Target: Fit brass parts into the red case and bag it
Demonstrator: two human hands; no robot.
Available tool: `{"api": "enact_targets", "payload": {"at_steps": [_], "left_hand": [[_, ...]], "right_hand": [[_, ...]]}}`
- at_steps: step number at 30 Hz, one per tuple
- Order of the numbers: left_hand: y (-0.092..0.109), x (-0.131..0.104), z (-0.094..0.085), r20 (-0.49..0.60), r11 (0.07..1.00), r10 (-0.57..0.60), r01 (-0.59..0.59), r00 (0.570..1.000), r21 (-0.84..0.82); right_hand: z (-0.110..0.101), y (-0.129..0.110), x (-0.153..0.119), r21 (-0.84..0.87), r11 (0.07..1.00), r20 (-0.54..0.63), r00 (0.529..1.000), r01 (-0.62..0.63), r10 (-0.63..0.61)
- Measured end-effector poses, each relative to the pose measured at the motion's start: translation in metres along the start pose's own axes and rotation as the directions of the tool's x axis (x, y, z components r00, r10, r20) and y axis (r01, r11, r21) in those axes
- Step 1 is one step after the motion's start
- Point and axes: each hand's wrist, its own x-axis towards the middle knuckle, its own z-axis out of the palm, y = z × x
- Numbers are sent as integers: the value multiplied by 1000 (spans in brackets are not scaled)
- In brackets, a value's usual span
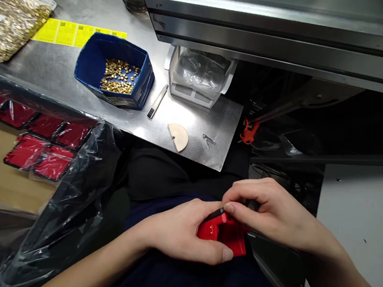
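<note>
A small red plastic part (pixel 226 235) with a black piece on its top sits in my lap, below the edge of the steel table (pixel 67 69). My left hand (pixel 183 233) grips it from the left, thumb under its lower edge. My right hand (pixel 270 210) holds it from the right, with thumb and fingertips pinched on the top where the black piece is. Much of the part is hidden by my fingers.
On the table stand a blue bin (pixel 115 74) of small brass pieces, a bag of brass pieces (pixel 1 26), yellow labels (pixel 70 32), a pen-like tool (pixel 157 102), a tan half-disc (pixel 179 136) and a white holder (pixel 200 76). Bagged red parts (pixel 37 141) lie at left.
</note>
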Motion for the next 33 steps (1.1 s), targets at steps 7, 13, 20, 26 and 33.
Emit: {"api": "enact_targets", "payload": {"at_steps": [7, 13, 20, 26, 33], "left_hand": [[0, 1, 2, -12, 1000, -21, 22, 1000, 7], [3, 3, 1, -10, 1000, -29, 29, 1000, 6], [5, 6, 0, -2, 998, -53, 53, 999, 17], [8, 7, -1, 6, 998, -61, 61, 998, 22], [12, 8, 2, -32, 994, -96, 98, 995, 54]], "right_hand": [[0, 2, -1, -1, 998, 25, 997, -67, 67], [-2, 2, -1, 28, 997, 34, 997, -69, 68], [-8, 5, 2, 29, 998, 76, 996, -48, 46], [-9, 6, 3, 66, 990, 2, 993, -120, 121], [-4, 6, 9, 258, 943, 159, 972, -208, 171]]}}
